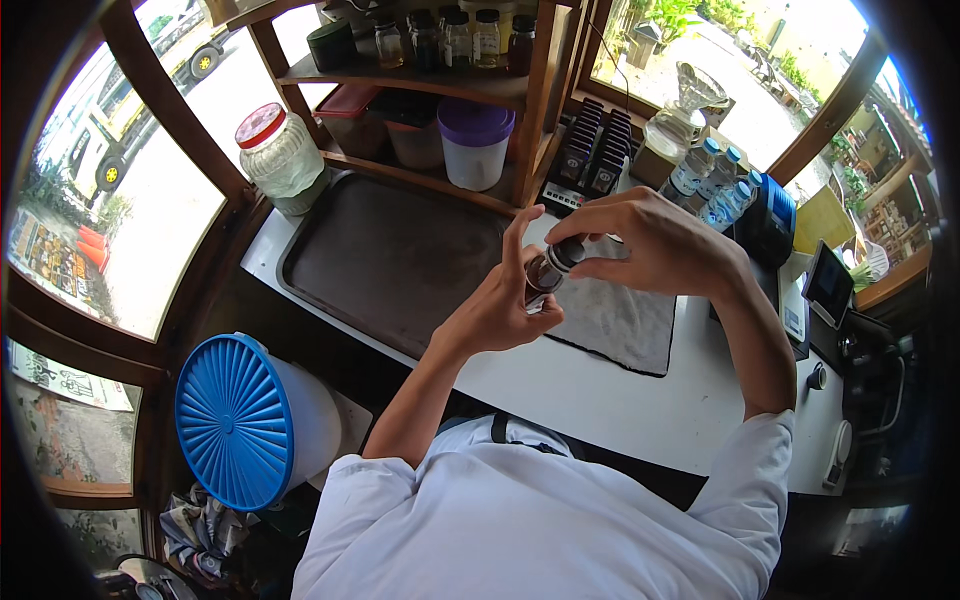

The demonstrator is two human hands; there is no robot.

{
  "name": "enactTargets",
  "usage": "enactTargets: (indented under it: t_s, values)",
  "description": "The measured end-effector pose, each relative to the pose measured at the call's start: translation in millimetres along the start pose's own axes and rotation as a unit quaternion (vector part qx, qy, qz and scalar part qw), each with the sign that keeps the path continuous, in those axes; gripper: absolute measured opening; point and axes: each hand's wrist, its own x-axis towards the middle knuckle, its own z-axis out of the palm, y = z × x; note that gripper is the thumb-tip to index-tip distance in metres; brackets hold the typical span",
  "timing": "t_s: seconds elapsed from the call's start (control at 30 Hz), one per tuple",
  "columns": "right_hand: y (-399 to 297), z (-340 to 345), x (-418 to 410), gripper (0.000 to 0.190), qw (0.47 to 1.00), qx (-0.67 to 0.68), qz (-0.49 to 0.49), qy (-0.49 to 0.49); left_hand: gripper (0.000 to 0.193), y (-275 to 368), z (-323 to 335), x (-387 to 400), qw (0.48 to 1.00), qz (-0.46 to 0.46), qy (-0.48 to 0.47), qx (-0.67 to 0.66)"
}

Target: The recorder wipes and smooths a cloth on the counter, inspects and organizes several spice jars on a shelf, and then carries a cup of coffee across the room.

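My left hand [500,300] grips a small glass jar [541,277] with dark contents, tilted above the counter. The fingertips of my right hand [645,244] pinch the jar's black lid [568,251]. From this view I cannot tell whether the lid is tight or loose on the neck. Beneath the hands lie a grey cloth [626,322] and the right part of a dark brown tray [382,255]. Both rest on the white countertop [570,390].
A wooden shelf [420,75] holds several similar jars [457,41] and a purple-lidded tub [476,150]. A red-lidded jar [281,157] stands left of it. Water bottles [694,169] and pagers in a charger [585,150] stand at the back right. A blue-lidded container [232,420] is at lower left.
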Motion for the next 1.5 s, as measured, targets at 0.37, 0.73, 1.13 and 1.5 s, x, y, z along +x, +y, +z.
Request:
enactTargets:
  t_s: [0.37, 0.73, 1.13, 1.5]
  values:
    - [10.9, 3.4, 16.2, 0.046, 0.997, -0.031, 0.040, -0.058, 0.106, -25.9, -11.9, 11.6, 0.996, -0.050, -0.042, -0.053]
    - [29.9, 26.3, 39.9, 0.053, 0.992, -0.108, -0.059, 0.002, 0.106, -36.2, -19.3, 15.1, 0.973, -0.104, -0.076, -0.194]
    - [41.0, 38.1, 57.0, 0.058, 0.998, -0.025, -0.044, 0.029, 0.111, -40.7, -29.3, 17.8, 0.914, -0.104, -0.116, -0.376]
    - [37.2, 35.7, 66.7, 0.048, 0.999, 0.022, -0.045, 0.013, 0.104, -47.7, -32.1, 15.1, 0.899, -0.072, -0.140, -0.409]
